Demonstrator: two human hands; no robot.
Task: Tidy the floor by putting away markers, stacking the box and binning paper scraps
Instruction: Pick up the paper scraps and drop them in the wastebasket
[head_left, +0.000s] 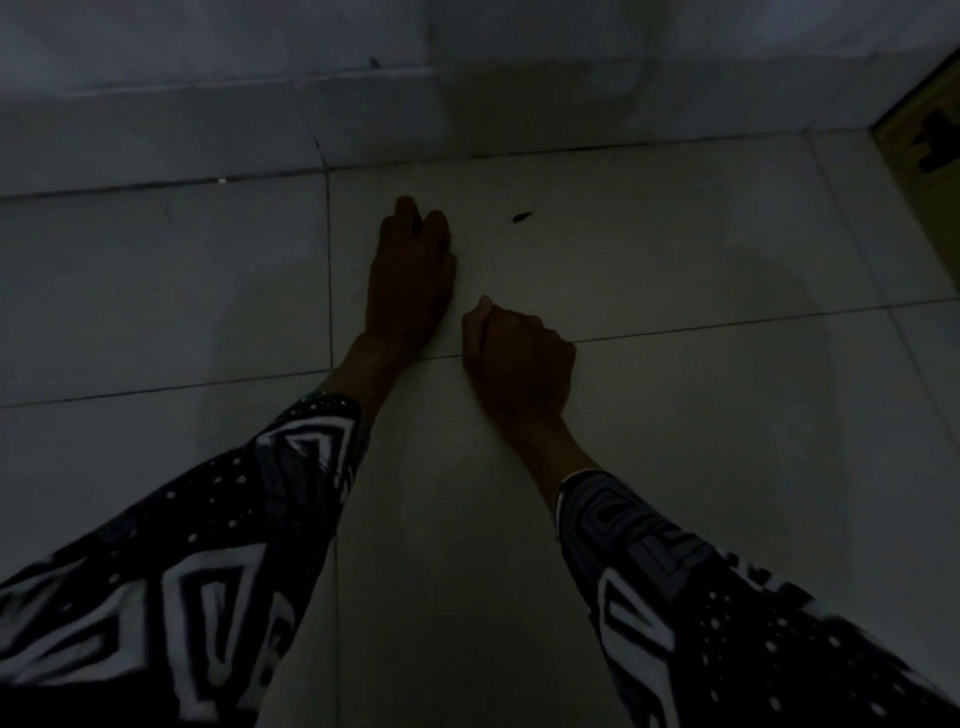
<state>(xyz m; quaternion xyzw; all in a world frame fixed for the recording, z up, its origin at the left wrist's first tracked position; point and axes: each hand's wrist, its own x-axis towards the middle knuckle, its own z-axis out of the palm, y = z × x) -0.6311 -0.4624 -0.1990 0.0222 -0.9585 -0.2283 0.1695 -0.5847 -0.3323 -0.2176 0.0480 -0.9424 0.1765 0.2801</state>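
Note:
The room is very dim. My left hand (410, 275) reaches forward over the pale tiled floor (675, 270), its fingers bent down at the tips. A dark spot shows between two of the fingers, and I cannot tell if it is a held thing. My right hand (519, 358) sits just behind and to the right, curled into a fist low over a tile joint, with nothing visible inside it. A small dark scrap (523, 216) lies on the floor, a short way right of my left fingertips and apart from both hands.
A white wall with a tiled base (467, 104) runs across the far side, close beyond my left hand. At the far right edge stands a yellowish surface with dark marks (930, 140). My patterned sleeves fill the bottom corners.

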